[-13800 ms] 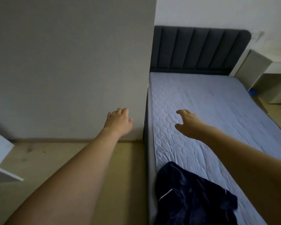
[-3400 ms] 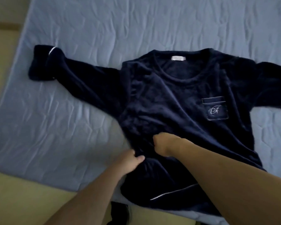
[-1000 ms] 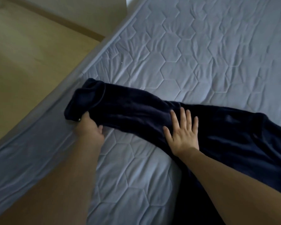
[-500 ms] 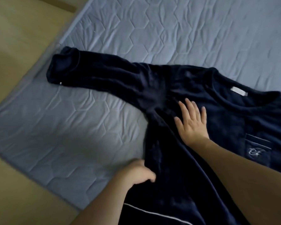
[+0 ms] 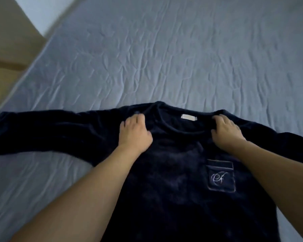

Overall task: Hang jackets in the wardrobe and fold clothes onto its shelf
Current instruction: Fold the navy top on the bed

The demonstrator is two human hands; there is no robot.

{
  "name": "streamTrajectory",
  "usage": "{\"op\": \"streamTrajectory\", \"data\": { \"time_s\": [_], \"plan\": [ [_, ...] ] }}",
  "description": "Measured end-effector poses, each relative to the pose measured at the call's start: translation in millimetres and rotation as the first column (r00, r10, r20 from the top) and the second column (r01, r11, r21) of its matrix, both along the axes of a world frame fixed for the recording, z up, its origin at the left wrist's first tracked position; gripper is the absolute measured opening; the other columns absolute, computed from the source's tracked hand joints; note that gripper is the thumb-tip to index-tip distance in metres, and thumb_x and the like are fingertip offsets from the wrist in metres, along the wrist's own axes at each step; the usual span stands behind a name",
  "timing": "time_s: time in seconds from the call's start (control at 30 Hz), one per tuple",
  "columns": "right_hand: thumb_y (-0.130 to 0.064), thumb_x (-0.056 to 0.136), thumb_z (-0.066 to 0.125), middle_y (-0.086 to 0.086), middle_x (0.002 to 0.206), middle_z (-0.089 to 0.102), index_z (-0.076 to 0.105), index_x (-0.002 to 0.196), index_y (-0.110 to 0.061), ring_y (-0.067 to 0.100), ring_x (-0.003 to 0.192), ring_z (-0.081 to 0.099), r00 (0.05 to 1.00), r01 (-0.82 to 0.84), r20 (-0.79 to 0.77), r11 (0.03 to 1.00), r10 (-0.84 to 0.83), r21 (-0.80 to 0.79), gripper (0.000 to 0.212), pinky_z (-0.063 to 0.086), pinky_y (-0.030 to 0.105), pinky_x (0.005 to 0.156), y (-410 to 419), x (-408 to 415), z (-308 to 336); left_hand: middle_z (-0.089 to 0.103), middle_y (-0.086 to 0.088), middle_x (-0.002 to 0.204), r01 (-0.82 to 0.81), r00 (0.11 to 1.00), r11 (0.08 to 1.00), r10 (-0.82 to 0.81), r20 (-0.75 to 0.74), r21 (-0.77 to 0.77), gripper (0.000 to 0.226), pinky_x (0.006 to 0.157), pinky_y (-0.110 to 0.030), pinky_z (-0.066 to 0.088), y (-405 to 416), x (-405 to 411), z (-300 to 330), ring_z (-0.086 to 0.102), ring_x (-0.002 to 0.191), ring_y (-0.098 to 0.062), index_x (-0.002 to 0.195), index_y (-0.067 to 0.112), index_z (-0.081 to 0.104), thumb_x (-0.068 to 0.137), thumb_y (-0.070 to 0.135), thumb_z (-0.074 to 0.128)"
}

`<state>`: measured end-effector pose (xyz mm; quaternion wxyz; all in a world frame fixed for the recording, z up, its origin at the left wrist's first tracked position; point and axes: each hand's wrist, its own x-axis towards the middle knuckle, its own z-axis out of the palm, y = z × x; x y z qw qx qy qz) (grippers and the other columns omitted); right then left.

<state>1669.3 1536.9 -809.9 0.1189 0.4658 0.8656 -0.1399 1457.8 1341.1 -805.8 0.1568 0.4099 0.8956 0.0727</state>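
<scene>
Navy top [image 5: 173,180] lies face-up, spread flat on the bed [image 5: 164,58]. Both arms extend forward. Left hand [image 5: 134,132] and right hand [image 5: 225,132], set apart, each grip a shoulder beside the collar, fingers curled into the fabric.
</scene>
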Motion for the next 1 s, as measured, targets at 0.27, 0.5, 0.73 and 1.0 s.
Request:
{"op": "streamTrajectory", "data": {
  "time_s": [0.27,0.5,0.73,1.0],
  "plan": [
    [-0.02,0.081,0.06,0.014,0.126,0.052,0.042,0.13,-0.026,0.033,0.117,0.047,0.991,0.049,0.135,0.975,-0.02,-0.216,0.053,0.039,0.043,0.104,84,3,-31,0.059,-0.007,0.115,0.228,0.943,0.954,-0.167,0.288,-0.193,0.029,0.08,-0.032,0.043,124,-44,-31,0.055,0.097,-0.025,0.107,0.019,0.055,0.079,0.012,0.056],
    [-0.005,0.079,0.056,0.016,0.1,0.052,0.042,0.091,-0.012,0.035,0.089,0.051,0.988,-0.068,-0.107,0.94,0.11,0.334,0.019,0.035,0.038,0.065,106,-3,3,0.052,-0.012,0.109,0.321,0.859,0.947,-0.282,-0.427,0.02,0.019,0.07,-0.04,0.037,136,-59,2,0.054,0.099,-0.035,0.107,0.01,0.051,0.088,0.009,0.056],
    [-0.03,0.072,0.065,0.011,0.093,0.055,0.057,0.096,-0.01,0.035,0.085,0.056,0.941,-0.337,0.125,0.912,0.315,0.236,0.033,0.048,0.041,0.067,-2,59,-27,0.061,-0.017,0.119,0.53,0.772,0.844,-0.519,-0.367,-0.079,0.039,0.101,-0.053,0.043,9,5,-33,0.058,0.112,-0.036,0.096,0.008,0.067,0.061,0.024,0.075],
    [-0.06,0.094,0.017,0.008,0.156,0.022,0.024,0.151,-0.029,0.027,0.146,0.015,0.951,-0.243,-0.159,0.958,0.266,0.153,0.066,0.003,0.052,0.118,-28,29,-45,0.013,0.004,0.162,0.311,0.948,0.946,-0.302,-0.097,0.093,0.063,0.117,-0.051,-0.014,36,37,-66,-0.001,0.15,-0.017,0.15,0.031,0.027,0.093,0.056,0.016]
  ]
}}
